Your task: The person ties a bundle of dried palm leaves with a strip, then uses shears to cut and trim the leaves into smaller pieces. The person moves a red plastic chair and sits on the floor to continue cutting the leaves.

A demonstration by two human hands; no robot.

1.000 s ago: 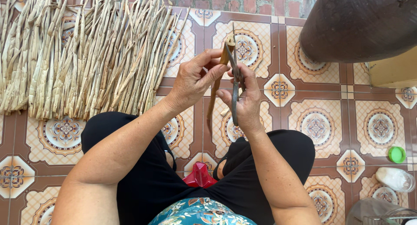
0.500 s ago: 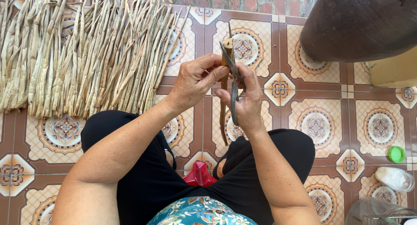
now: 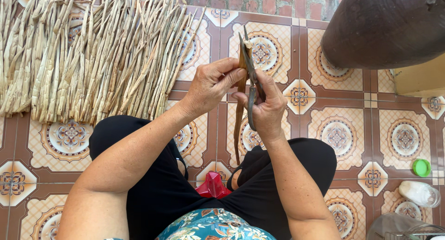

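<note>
The brown strip has slid lower, left hand pinching it, right hand gripping scissors.

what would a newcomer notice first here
First the two hands at centre: the left hand pinches a long brown strip while the right hand holds scissors against its top end. Next, the big spread of pale dried stalks on the tiled floor at upper left. Then the dark round pot at upper right.
</note>
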